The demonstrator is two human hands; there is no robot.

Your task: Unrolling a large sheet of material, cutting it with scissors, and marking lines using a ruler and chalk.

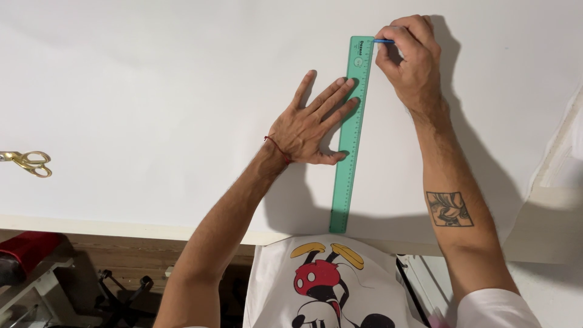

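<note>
A long green ruler (pixel 349 158) lies on a large white sheet (pixel 152 91), running from the near edge toward the far side. My left hand (pixel 313 124) rests flat on the sheet with fingers spread, its fingertips and thumb pressing on the ruler. My right hand (pixel 412 58) is closed around a thin blue pen (pixel 384 41), whose tip touches the sheet beside the ruler's far end.
Gold-handled scissors (pixel 27 162) lie at the left edge of the white surface. The table's near edge (pixel 121 228) runs across below my arms. A red object (pixel 24 249) and dark items sit on the floor at lower left. A pale raised ledge (pixel 555 176) borders the right.
</note>
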